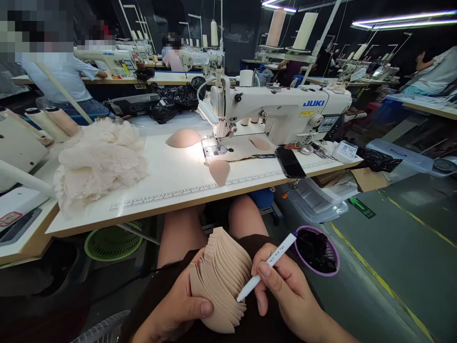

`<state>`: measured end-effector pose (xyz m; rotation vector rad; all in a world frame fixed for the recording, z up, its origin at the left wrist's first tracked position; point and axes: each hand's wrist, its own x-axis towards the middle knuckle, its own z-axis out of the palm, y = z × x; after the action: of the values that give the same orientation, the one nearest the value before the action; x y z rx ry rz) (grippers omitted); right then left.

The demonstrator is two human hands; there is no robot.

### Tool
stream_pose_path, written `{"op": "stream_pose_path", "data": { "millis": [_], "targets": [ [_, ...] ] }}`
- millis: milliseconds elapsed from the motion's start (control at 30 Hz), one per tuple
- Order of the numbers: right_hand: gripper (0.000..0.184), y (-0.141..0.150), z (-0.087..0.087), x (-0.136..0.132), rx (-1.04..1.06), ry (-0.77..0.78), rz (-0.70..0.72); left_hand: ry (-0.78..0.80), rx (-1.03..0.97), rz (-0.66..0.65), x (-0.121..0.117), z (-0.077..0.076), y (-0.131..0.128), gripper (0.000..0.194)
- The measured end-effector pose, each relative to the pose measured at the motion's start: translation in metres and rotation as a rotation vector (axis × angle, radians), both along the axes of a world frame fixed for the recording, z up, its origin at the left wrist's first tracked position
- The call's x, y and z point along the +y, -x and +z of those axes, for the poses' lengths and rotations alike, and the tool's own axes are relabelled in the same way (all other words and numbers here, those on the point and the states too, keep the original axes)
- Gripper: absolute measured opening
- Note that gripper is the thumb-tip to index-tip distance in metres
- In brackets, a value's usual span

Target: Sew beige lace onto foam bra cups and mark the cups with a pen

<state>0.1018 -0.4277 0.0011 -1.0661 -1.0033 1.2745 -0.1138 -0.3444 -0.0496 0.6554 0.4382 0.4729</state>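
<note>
Above my lap, my left hand (182,302) is closed around a fanned stack of beige foam cup pieces (224,281), its thumb pressing on the front one. My right hand (285,281) grips a white marker pen (267,266) between thumb and fingers. The pen's lower end touches, or nearly touches, the right edges of the stack. On the table beyond lie a molded beige cup (183,138), a flat beige piece (219,171) in front of the needle, and another piece (262,143) under the machine arm.
A JUKI sewing machine (278,105) stands on the white table (167,176). Sheer fabric (100,162) is heaped at the left; a phone (290,162) lies near the front edge. Below are a green basket (112,243) and a purple-rimmed bin (335,267). Other people sit at machines behind.
</note>
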Motion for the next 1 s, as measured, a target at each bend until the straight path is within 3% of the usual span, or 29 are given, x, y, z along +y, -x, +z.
{"op": "stream_pose_path", "data": {
  "millis": [100,300,533,733,1000],
  "targets": [
    [0.039,-0.0009,0.0005,0.0004,0.032,-0.005,-0.033,-0.010,-0.001,0.004,-0.0004,0.0000,0.0007,0.113],
    [0.036,-0.0003,-0.0047,-0.0033,-0.103,-0.044,-0.020,0.000,0.059,0.027,0.0000,0.0021,-0.0009,0.106],
    [0.039,0.0020,-0.0036,-0.0014,0.058,0.009,-0.024,0.019,0.030,0.031,-0.0014,-0.0007,-0.0015,0.108],
    [0.034,0.0045,-0.0033,-0.0012,-0.153,-0.094,-0.041,0.011,-0.011,0.019,-0.0013,0.0008,-0.0035,0.114],
    [0.035,0.0065,-0.0001,-0.0002,-0.029,-0.044,-0.019,-0.039,-0.019,-0.005,0.0002,0.0021,-0.0048,0.089]
  ]
}}
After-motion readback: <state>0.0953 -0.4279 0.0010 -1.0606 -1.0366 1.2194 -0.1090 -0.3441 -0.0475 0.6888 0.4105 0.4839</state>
